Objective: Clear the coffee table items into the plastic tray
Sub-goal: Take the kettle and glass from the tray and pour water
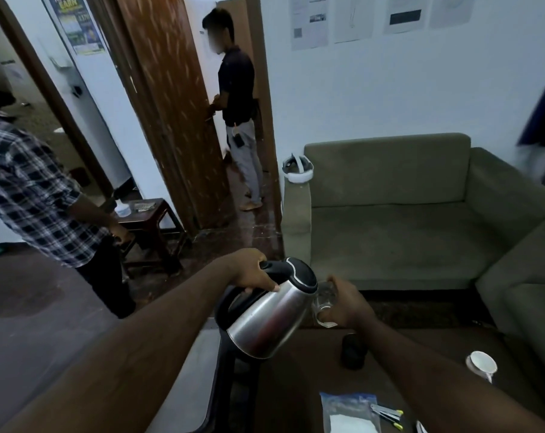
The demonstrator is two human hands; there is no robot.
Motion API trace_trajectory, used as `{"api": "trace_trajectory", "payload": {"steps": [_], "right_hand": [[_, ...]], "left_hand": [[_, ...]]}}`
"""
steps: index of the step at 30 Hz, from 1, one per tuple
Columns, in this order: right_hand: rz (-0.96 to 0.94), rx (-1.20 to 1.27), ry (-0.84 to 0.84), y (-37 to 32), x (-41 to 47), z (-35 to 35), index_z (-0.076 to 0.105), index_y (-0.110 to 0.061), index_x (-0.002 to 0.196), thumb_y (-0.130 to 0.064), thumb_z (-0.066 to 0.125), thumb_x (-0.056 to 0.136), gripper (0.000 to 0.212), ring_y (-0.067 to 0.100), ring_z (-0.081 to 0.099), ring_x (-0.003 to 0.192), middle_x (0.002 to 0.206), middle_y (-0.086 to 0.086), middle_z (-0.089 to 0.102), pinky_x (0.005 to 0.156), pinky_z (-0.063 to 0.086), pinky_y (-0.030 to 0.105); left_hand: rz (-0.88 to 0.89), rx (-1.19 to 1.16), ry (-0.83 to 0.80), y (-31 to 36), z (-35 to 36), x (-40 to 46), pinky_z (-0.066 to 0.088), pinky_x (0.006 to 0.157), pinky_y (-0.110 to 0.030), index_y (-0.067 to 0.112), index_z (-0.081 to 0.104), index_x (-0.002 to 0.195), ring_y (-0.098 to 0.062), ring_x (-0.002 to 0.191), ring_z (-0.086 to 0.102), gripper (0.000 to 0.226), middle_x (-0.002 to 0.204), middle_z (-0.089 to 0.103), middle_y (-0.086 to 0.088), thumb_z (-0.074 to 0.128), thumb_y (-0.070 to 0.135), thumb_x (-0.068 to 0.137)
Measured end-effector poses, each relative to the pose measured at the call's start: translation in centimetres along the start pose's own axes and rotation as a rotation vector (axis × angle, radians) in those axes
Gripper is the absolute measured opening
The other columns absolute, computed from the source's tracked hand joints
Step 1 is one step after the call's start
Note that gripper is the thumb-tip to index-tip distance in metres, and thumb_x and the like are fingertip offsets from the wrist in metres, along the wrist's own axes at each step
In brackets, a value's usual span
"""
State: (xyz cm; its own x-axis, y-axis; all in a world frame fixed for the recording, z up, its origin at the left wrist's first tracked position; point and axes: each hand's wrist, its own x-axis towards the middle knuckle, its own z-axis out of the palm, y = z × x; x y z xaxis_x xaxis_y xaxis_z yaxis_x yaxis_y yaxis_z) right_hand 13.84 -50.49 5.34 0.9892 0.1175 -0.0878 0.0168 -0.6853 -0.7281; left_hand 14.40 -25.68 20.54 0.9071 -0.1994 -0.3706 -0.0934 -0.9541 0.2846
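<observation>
My left hand grips the black handle of a steel electric kettle, held tilted above the dark coffee table with its spout toward a clear glass. My right hand holds that glass just right of the kettle's lid. On the table lie a white mug on its side, a dark cylindrical object, a clear plastic bag with white contents and several yellow-tipped pens. A grey tray-like surface shows left of the table, partly hidden by my left arm.
An olive sofa wraps the far and right sides of the table, with a white headset on its arm. A person in a checked shirt stands at the left beside a small wooden stool. Another person stands at the open door.
</observation>
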Motion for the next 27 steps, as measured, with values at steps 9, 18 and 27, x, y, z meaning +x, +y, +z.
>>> {"api": "trace_trajectory", "payload": {"steps": [9,18,27], "right_hand": [[-0.007,0.032,0.019,0.6,-0.2,-0.5,0.05,-0.027,0.124,-0.038,0.079,0.04,0.09,0.016,0.061,0.109,0.117,-0.007,0.057,0.086,0.051,0.029],[0.003,0.081,0.032,1.3,-0.6,-0.5,0.05,-0.025,0.109,-0.045,0.077,0.035,0.081,-0.001,0.062,0.084,0.087,-0.027,0.056,0.069,0.051,0.019],[0.016,0.044,0.036,1.9,-0.9,-0.4,0.049,-0.029,0.125,-0.038,0.081,0.039,0.092,0.005,0.059,0.093,0.107,-0.019,0.056,0.076,0.05,0.021]], "left_hand": [[0.023,0.099,-0.053,2.9,-1.0,0.6,0.047,0.059,-0.025,0.02,0.064,0.091,-0.014,0.065,0.068,0.043,0.07,0.073,-0.002,0.077,0.054,0.068],[0.008,0.222,-0.085,4.9,-2.4,0.3,0.043,0.057,-0.026,0.012,0.06,0.104,-0.015,0.062,0.065,0.054,0.077,0.076,-0.009,0.075,0.053,0.072],[0.005,0.279,-0.117,6.1,-3.5,-0.1,0.044,0.057,-0.024,0.014,0.061,0.102,-0.014,0.056,0.064,0.049,0.068,0.072,-0.007,0.076,0.051,0.073]]}}
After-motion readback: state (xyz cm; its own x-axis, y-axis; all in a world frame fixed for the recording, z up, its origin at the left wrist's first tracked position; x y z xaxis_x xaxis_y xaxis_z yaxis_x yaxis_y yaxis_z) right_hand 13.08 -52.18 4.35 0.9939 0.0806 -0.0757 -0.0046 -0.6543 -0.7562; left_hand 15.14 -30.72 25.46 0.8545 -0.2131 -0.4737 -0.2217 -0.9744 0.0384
